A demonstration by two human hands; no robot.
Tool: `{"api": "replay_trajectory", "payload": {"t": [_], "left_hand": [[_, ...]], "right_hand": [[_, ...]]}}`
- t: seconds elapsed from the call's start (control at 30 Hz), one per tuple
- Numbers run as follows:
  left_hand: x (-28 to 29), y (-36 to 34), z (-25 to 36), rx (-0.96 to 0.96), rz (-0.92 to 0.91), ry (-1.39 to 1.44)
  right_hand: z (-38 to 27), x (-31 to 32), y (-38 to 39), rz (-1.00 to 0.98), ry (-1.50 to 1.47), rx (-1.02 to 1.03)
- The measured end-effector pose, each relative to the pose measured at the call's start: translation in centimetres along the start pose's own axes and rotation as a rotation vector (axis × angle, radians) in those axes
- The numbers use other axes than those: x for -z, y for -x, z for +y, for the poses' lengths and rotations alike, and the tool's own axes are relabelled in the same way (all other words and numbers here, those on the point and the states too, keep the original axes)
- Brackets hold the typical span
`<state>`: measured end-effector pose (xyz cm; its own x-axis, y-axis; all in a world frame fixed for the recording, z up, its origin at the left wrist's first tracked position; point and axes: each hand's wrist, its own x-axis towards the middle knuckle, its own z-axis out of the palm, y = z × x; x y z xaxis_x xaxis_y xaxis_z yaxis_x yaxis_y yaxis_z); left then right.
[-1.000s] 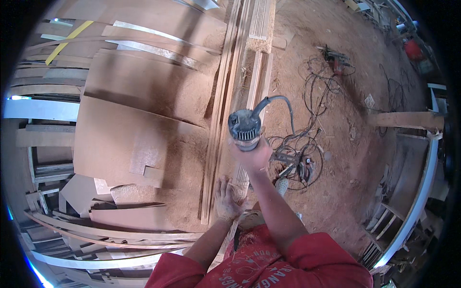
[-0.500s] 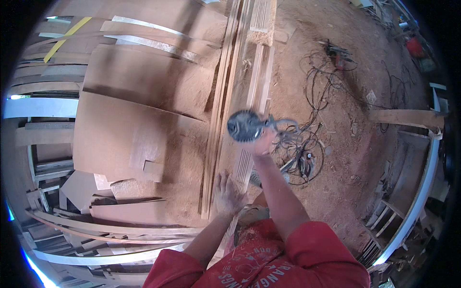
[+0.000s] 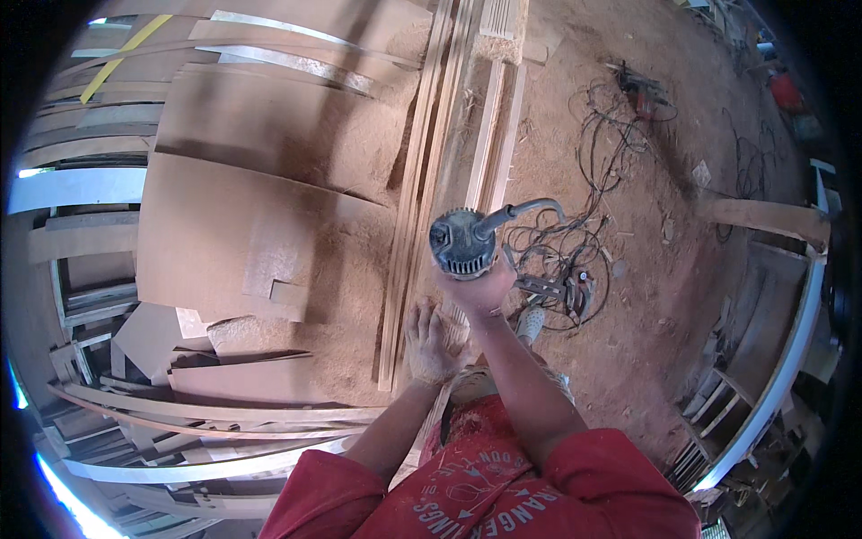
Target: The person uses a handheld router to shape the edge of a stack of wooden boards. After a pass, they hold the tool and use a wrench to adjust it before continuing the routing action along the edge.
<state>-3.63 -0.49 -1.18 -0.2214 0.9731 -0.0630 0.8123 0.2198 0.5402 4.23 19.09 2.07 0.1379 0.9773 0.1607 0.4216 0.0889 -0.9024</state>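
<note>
Dark grey casing covers the round top of the power tool, which the person's right hand holds from below; this grip is closed around the body of it, although the fingertips are mostly hidden. The grooved board, which is the piece under work, extends from beneath the power tool toward the person. The left hand is nearer to the person than the power tool and a little to its left, palm down on the wood, with fingers slightly spread and pinching nothing visible. Left of the power tool run long wooden strips; right of it lie tangled black cables.

It seems that the step in hand is machining the grooved board. Whether the lower end of the power tool touches it, one cannot tell. The next move probably calls for steady left-hand pressure and even guiding.
</note>
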Motion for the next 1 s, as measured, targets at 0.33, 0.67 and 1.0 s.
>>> {"api": "replay_trajectory", "payload": {"t": [0.33,0.67,1.0], "left_hand": [[0.0,0.3,0.0,0.022,-0.007,-0.012],[0.7,-0.6,1.1,0.011,0.016,0.013],[-0.1,-0.3,0.8,-0.063,0.103,0.018]], "right_hand": [[2.6,-0.9,-2.4,0.025,-0.123,0.201],[-0.6,-0.8,-5.7,0.035,0.085,0.065],[-1.3,1.0,1.6,0.026,-0.007,0.037]]}}
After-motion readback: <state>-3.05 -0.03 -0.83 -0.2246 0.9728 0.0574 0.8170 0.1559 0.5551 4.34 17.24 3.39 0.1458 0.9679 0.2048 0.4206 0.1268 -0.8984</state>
